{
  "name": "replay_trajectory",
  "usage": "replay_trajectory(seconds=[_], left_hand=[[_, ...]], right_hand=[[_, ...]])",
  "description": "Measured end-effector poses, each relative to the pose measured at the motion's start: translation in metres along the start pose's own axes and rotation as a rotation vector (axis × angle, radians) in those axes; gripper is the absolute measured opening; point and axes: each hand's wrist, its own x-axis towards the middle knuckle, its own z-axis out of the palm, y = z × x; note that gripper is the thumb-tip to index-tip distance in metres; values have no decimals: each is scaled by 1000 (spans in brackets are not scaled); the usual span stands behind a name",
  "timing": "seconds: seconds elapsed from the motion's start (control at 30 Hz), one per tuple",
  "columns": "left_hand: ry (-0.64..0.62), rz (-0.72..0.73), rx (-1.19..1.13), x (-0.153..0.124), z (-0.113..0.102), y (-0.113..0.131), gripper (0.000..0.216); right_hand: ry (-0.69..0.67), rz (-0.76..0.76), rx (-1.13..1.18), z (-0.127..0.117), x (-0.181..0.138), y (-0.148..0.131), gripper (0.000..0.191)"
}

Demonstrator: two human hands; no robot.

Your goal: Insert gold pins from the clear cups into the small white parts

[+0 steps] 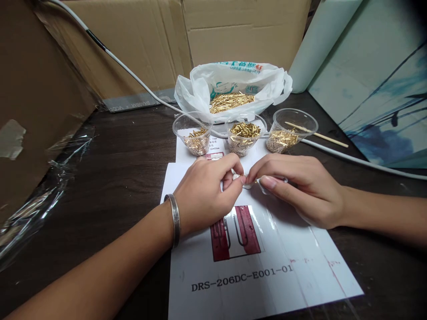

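Note:
My left hand (213, 184), with a metal bracelet at the wrist, is closed in a pinch above the printed sheet (267, 275). A tiny gold-coloured pin (242, 175) shows at its fingertips, mostly hidden. My right hand (296, 186) meets it fingertip to fingertip, thumb and fingers drawn together on something too small to make out. Under the fingertips lies a small white piece (247, 184), partly covered. A bit of clear plastic (263, 186) shows beside my right thumb.
Behind the hands stand a left clear cup (192, 135), a middle cup (247, 138) and a right cup (282, 140), holding gold-coloured pieces. A wooden stick (323, 137) leans from the right cup. Farther back are a white plastic bag (267, 89) of gold pins, a cable (133, 75) and cardboard (123, 49).

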Motion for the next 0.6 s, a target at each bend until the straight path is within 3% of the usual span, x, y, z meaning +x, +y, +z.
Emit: replay_trajectory(seconds=[0.3, 0.43, 0.6], left_hand=[[-2, -116, -113, 2, -1, 0, 10], [-17, -121, -136, 2, -1, -1, 11], [81, -127, -157, 1, -1, -1, 15]], right_hand=[[87, -4, 8, 1, -1, 0, 20], [54, 11, -31, 1, -2, 0, 21], [-1, 26, -77, 1, -1, -1, 23]])
